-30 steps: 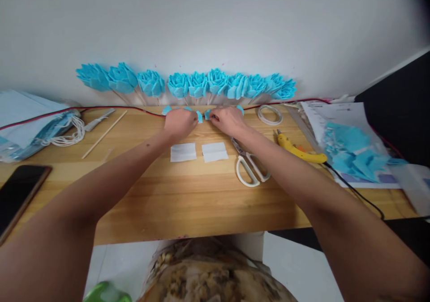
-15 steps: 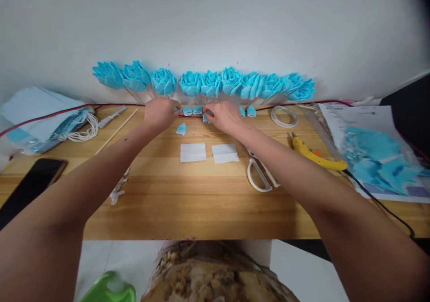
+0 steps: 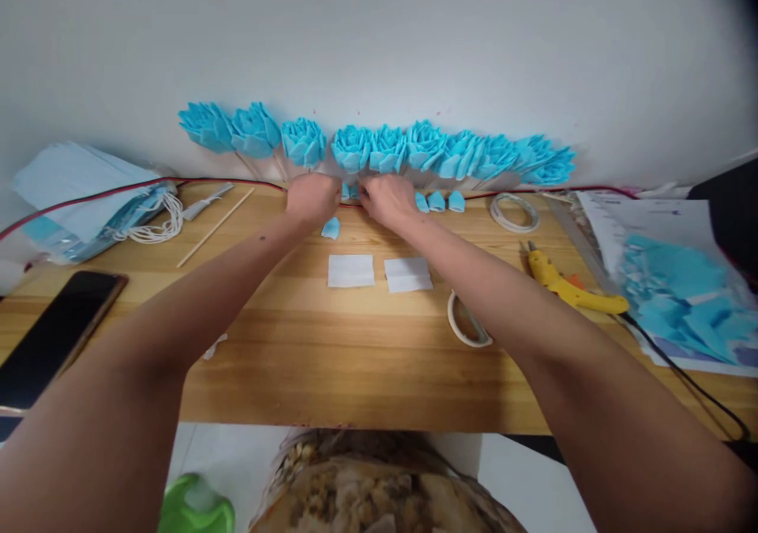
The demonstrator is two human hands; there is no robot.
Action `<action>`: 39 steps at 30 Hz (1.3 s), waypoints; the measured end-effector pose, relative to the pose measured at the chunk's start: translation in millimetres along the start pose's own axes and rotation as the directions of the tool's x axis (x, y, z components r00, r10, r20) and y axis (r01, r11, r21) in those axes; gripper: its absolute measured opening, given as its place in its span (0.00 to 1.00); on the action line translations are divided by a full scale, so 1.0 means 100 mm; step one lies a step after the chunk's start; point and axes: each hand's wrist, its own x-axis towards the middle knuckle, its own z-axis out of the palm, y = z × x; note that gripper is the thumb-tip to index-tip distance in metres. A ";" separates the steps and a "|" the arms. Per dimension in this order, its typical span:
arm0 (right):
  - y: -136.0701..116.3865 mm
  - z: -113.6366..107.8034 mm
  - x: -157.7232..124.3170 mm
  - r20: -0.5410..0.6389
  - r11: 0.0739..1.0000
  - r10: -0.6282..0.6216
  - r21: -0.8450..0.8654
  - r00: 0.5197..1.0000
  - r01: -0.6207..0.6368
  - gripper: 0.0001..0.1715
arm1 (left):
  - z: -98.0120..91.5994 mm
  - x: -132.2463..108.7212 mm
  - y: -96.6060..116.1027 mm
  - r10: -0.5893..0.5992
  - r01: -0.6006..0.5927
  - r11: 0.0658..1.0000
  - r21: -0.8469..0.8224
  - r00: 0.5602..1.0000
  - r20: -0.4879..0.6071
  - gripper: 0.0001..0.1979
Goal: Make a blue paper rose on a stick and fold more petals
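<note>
My left hand point(image 3: 313, 200) is at the back of the wooden table, fingers curled beside small blue petals point(image 3: 349, 192). Close to its right, my right hand point(image 3: 388, 200) is curled at the same row of petals; its fingertips are bent down and what they hold is hidden. More small petals point(image 3: 437, 201) lie to the right of it. A single blue petal point(image 3: 331, 228) lies in front of my left hand. Two white paper rectangles point(image 3: 350, 271) point(image 3: 408, 275) lie nearer the front.
Blue paper flowers point(image 3: 387, 148) lean against the wall. To the right are a tape roll point(image 3: 515, 212), a yellow glue gun point(image 3: 574, 290), bagged blue pieces point(image 3: 681, 280) and scissors point(image 3: 469, 324) partly under my arm. A phone point(image 3: 56, 339), stick point(image 3: 216, 227) and white cord point(image 3: 157, 221) are left.
The view has shifted slightly, moving most things rightward in the picture. My left hand has come closer to my right hand and now covers the left end of the petal row.
</note>
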 end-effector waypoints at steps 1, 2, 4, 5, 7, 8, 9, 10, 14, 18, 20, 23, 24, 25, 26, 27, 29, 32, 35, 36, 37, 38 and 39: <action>0.01 0.00 0.00 -0.010 1.000 0.006 0.013 1.000 -0.006 0.22 | -0.01 0.00 -0.01 -0.005 0.004 1.000 -0.012 1.000 -0.006 0.20; 0.03 0.00 -0.01 -0.023 0.999 0.014 0.031 1.000 -0.013 0.22 | -0.02 0.00 -0.02 -0.007 0.006 1.000 -0.028 1.000 -0.011 0.20; 0.06 -0.01 -0.03 -0.052 0.996 0.047 0.082 0.998 -0.043 0.20 | -0.04 -0.02 -0.03 -0.007 0.006 0.998 -0.066 1.000 -0.017 0.20; 0.07 -0.01 -0.04 -0.064 0.992 0.067 0.112 0.996 -0.059 0.19 | -0.06 -0.03 -0.04 -0.004 0.003 0.997 -0.082 1.000 -0.016 0.19; 0.09 -0.02 -0.07 -0.075 0.984 0.094 0.161 0.993 -0.081 0.18 | -0.07 -0.04 -0.05 0.001 -0.001 0.995 -0.100 1.000 -0.004 0.20; 0.09 -0.03 -0.10 -0.074 0.982 0.098 0.172 0.992 -0.084 0.17 | -0.07 -0.04 -0.05 0.000 0.000 0.995 -0.100 1.000 0.003 0.20; 0.09 -0.03 -0.13 -0.073 0.982 0.094 0.172 0.993 -0.080 0.17 | -0.06 -0.04 -0.05 -0.002 0.003 0.996 -0.094 1.000 0.010 0.20; 0.08 -0.03 -0.16 -0.073 0.984 0.085 0.162 0.994 -0.072 0.17 | -0.05 -0.04 -0.04 -0.006 0.007 0.996 -0.087 1.000 0.013 0.20; 0.04 0.02 -0.28 -0.077 0.994 0.023 0.109 0.997 -0.014 0.18 | 0.01 -0.01 -0.01 -0.005 0.006 0.998 -0.056 1.000 0.014 0.18; 0.00 0.08 -0.33 -0.062 0.995 -0.007 0.097 0.998 0.013 0.18 | 0.02 0.01 0.02 0.005 -0.005 0.999 -0.031 1.000 0.022 0.20; 0.00 0.07 -0.36 -0.046 0.994 0.001 0.111 0.999 0.004 0.18 | -0.01 0.00 0.02 0.003 -0.003 0.999 -0.037 1.000 0.001 0.21; 0.05 -0.01 -0.41 -0.054 0.985 0.012 0.170 0.998 -0.003 0.18 | -0.09 -0.07 0.00 -0.004 0.002 0.999 -0.054 0.999 -0.047 0.21; 0.08 -0.05 -0.43 -0.062 0.981 0.019 0.192 0.998 -0.007 0.18 | -0.11 -0.11 -0.01 0.000 -0.003 0.998 -0.055 0.998 -0.056 0.21; 0.11 -0.09 -0.45 -0.069 0.977 0.029 0.212 0.997 -0.014 0.18 | -0.12 -0.15 -0.02 0.009 -0.012 0.999 -0.049 0.998 -0.056 0.21; 0.14 -0.12 -0.47 -0.073 0.973 0.043 0.229 0.996 -0.026 0.17 | -0.13 -0.20 -0.02 0.020 -0.022 0.999 -0.038 0.999 -0.049 0.21; 0.17 -0.16 -0.49 -0.075 0.969 0.061 0.245 0.995 -0.041 0.17 | -0.13 -0.24 -0.03 0.031 -0.031 0.999 -0.024 0.999 -0.033 0.22; 0.24 -0.21 -0.54 -0.073 0.960 0.095 0.272 0.993 -0.072 0.16 | -0.11 -0.32 -0.03 0.044 -0.044 0.999 -0.001 0.999 0.012 0.22; 0.34 -0.27 -0.63 -0.076 0.950 0.119 0.298 0.990 -0.092 0.16 | -0.08 -0.38 -0.06 0.048 -0.047 0.999 -0.020 0.995 0.089 0.20; 0.43 -0.36 -0.79 -0.072 0.942 0.105 0.328 0.992 -0.076 0.16 | -0.10 -0.38 -0.15 0.029 -0.021 0.994 -0.103 0.997 0.077 0.19; 0.46 -0.40 -0.86 -0.070 0.937 0.102 0.341 0.992 -0.072 0.16 | -0.12 -0.37 -0.19 0.012 -0.005 0.992 -0.127 0.999 0.051 0.19; 0.48 -0.44 -0.94 -0.067 0.932 0.102 0.354 0.992 -0.072 0.16 | -0.14 -0.36 -0.23 -0.009 0.013 0.990 -0.142 1.000 0.026 0.19; 0.49 -0.48 -1.01 -0.067 0.925 0.107 0.373 0.992 -0.075 0.16 | -0.16 -0.35 -0.27 -0.024 0.026 0.989 -0.147 1.000 0.010 0.19; 0.51 -0.52 -1.09 -0.068 0.915 0.111 0.396 0.992 -0.075 0.15 | -0.17 -0.33 -0.30 -0.032 0.032 0.989 -0.142 0.999 0.002 0.19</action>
